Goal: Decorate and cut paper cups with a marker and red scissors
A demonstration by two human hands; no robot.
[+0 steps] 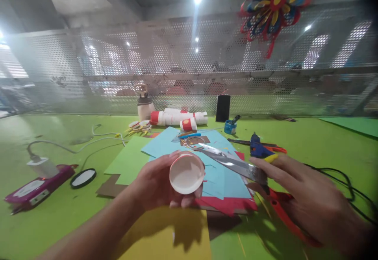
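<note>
On the green tabletop (310, 142): one work area, sheets layered at centre, tools and stock around them.
Paper cup (187, 177): one, white inside, above the sheets at centre, mouth turned toward the viewer.
Left hand (159, 181): fingers curled around the cup, gripping it from the left and below.
Scissors (230, 163): one pair, red-handled, blades pointing left toward the cup; contact with its rim cannot be told.
Right hand (307, 193): fingers closed on the scissors' handles, forefinger extended toward the blades.
Sheets: blue (161, 144), green (130, 153) and yellow (165, 236), partly overlapping.
Behind the sheets: red-and-white cup (188, 124), lying tilted before white cup stacks (177, 117); bottle (145, 108), upright; black panel (223, 108), upright.
Right side: blue pot (230, 127), a dark implement standing in it; blue tool (259, 149), just beyond the right hand.
Left side: purple power strip (59, 177), white plug (43, 168) fitted; black-rimmed disc (83, 178), just beside it.
Overhead right: paper flower (277, 0), red, blue and yellow.
</note>
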